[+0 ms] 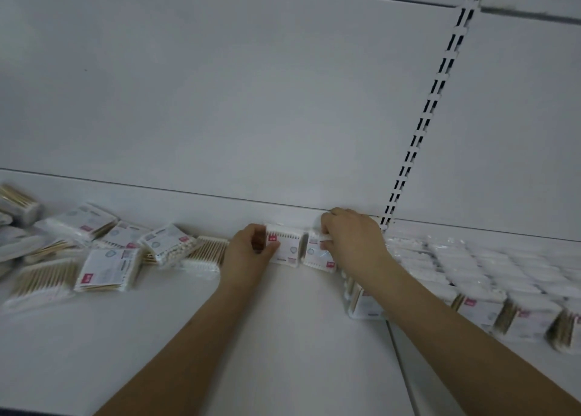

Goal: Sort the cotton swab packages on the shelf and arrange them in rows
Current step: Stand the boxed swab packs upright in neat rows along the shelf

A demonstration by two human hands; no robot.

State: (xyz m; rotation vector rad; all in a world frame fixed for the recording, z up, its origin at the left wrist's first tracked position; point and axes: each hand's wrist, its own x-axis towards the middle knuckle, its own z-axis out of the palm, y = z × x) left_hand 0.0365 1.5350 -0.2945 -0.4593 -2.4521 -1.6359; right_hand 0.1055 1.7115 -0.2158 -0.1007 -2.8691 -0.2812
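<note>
You are partway through, by the look of it. At the right of the frame, tidy rows of packages (490,293) already stand upright on the shelf (283,337), running from the back panel (251,101) toward the front edge. Just left of them, at the frame's centre, you are starting a new row: your left hand (248,255) pinches one package (284,247) with curled fingers, and your right hand (352,236) grips a second package (317,253) beside it, both standing against the back. Still to sort is the loose pile (107,252) at the left of the frame, lying flat and tilted.
</note>
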